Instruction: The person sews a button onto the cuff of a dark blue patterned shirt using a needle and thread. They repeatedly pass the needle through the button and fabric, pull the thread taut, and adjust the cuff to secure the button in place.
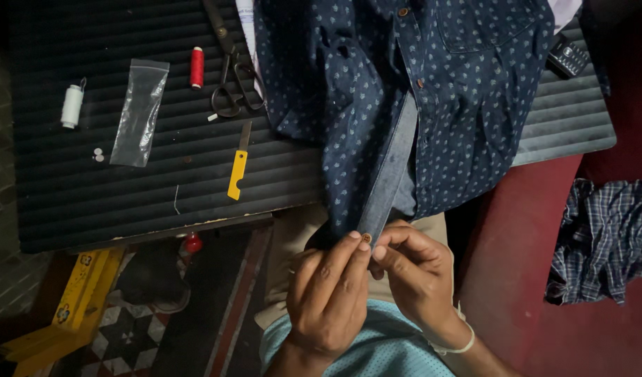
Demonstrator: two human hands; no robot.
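Note:
A dark blue patterned shirt (404, 91) lies over the black ribbed table (125, 188), and its button placket (389, 174) hangs down off the front edge toward me. My left hand (329, 293) and my right hand (415, 276) pinch the lower end of the placket together. A small brown button (366, 239) sits at that end, right between the fingertips of both hands. More brown buttons (403, 12) run up the shirt front.
On the table lie a white thread spool (72, 106), a clear plastic bag (139, 112), two tiny white buttons (98, 154), a red thread spool (196, 67), black scissors (231, 84) and a yellow-handled blade (238, 167). A checked cloth (603, 237) lies right; a yellow stool (76, 307) stands below left.

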